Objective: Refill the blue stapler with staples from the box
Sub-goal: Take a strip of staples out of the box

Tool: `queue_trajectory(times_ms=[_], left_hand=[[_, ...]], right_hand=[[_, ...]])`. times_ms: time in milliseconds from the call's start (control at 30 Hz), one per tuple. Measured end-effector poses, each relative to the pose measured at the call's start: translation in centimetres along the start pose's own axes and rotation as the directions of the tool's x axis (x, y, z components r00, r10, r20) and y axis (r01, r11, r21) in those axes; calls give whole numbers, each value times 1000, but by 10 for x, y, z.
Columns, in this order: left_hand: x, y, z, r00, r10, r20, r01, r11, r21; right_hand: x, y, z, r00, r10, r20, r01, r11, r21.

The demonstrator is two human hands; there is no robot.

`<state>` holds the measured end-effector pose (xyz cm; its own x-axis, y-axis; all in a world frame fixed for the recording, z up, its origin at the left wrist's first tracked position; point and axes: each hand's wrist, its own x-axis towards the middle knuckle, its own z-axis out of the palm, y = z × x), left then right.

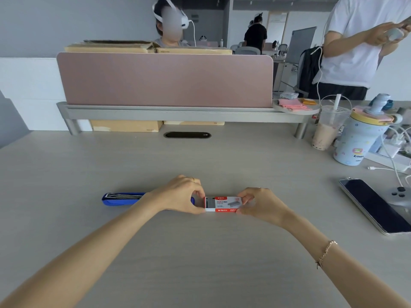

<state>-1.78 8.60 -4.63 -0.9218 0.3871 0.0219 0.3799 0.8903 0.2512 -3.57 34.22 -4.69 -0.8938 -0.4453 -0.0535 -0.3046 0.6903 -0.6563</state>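
Observation:
A small red and white staple box [223,204] lies on the desk in front of me, its left end slid open so grey staples show inside. My left hand [180,194] pinches that open left end with thumb and fingers. My right hand [260,203] grips the box's right end. The blue stapler [121,198] lies flat on the desk just left of the box, opened out with its metal channel facing up; my left hand and wrist hide its right part.
A dark tablet [375,205] lies at the right, with white cables, a patterned bottle [360,138] and a drink cup [327,132] behind it. A pink partition [164,80] on a grey shelf closes the desk's far side. A person stands at the far right.

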Motion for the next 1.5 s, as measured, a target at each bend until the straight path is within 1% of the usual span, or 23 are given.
queue_trajectory(times_ms=[300,467,600,733,967,1200,1433,1500], left_hand=[[-2,-4,-1,1000,-10,22,10,1000,-8],[-3,-2,-3,999,-21,43,23,999,-27],[-3,2,-4,999,24,27,-22,995,-92],[-1,6,-4,999,44,28,-41,995,-96],[4,7,-4,999,17,42,-12,993,-117],[9,5,-4,997,-47,58,60,967,-249],[9,7,-8,998,-69,2,67,962,-264],[8,7,-9,998,-62,8,62,965,-255]], right_hand=[[-1,3,1,1000,19,-4,-19,1000,0],[-1,3,1,1000,5,-2,-5,1000,-18],[4,5,4,998,-30,-51,24,994,-107],[5,8,6,996,-56,-64,49,994,-99],[7,7,12,995,-91,-49,83,986,-148],[7,7,12,994,-88,-58,79,986,-144],[8,6,14,995,-80,-60,71,987,-144],[7,4,14,994,-86,-61,75,984,-165]])
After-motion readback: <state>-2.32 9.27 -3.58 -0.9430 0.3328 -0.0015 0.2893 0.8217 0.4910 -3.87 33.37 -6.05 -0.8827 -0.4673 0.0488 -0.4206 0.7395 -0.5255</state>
